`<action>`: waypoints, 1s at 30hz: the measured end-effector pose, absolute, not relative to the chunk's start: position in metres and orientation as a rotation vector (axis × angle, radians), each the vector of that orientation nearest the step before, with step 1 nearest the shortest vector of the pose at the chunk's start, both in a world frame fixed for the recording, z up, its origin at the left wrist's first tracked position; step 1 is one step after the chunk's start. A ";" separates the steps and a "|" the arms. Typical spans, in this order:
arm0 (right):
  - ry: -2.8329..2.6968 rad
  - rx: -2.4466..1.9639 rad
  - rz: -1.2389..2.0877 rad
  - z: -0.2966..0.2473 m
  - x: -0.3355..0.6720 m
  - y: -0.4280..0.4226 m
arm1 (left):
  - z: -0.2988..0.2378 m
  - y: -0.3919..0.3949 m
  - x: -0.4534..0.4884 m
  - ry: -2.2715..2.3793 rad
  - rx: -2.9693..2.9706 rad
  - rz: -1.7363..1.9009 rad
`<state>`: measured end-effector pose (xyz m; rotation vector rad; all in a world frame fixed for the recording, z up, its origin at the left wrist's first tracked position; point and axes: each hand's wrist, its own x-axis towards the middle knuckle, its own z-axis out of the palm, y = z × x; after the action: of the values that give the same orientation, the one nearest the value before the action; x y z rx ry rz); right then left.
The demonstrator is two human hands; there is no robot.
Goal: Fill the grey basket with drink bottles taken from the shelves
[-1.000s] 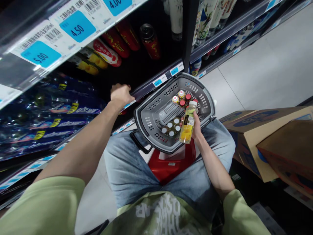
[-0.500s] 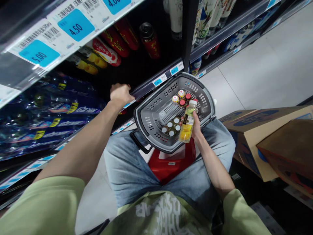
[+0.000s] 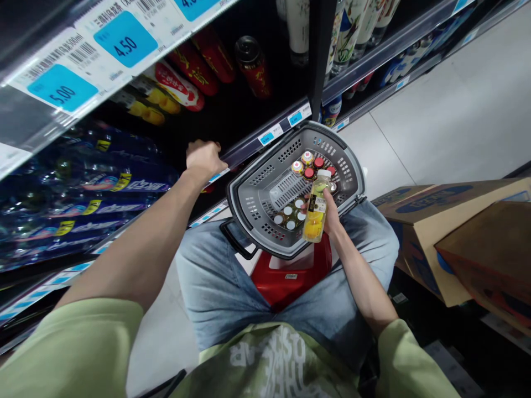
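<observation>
My right hand (image 3: 331, 217) is closed round a yellow juice bottle (image 3: 316, 208) with a white cap, held upright over the near side of a grey shopping basket (image 3: 253, 194). Inside the basket lie several small bottles with red, yellow and white caps (image 3: 307, 163). The basket rests on my knees, above a red stool (image 3: 286, 276). My left hand (image 3: 202, 156) reaches into the dark shelf, its fingers curled over the shelf's front edge (image 3: 232, 157); anything under them is hidden.
Shelves (image 3: 103, 50) on the left carry blue price labels, red bottles (image 3: 194, 69) and dark blue bottles (image 3: 83, 188). Open cardboard boxes (image 3: 460, 237) stand at the right. Pale floor tiles (image 3: 448, 121) stretch beyond the basket.
The yellow bottle and my right hand have shifted slightly left and up over the basket. My left hand has stayed on the shelf edge.
</observation>
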<state>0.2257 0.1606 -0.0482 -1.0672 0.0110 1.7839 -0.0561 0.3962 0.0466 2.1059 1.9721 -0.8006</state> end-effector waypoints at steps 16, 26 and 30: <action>0.083 -0.955 1.970 -0.031 0.220 0.160 | 0.040 0.400 -0.061 1.947 2.149 -0.847; -0.002 -0.860 1.967 -0.029 0.227 0.157 | 0.040 0.398 -0.062 1.967 2.069 -0.749; -0.172 -1.002 1.915 -0.039 0.222 0.159 | 0.035 0.399 -0.064 1.994 2.011 -0.627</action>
<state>0.2224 0.1586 -0.0393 -1.0020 -0.1721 1.9148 -0.0636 0.3986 0.0349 2.0113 1.9944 -0.6271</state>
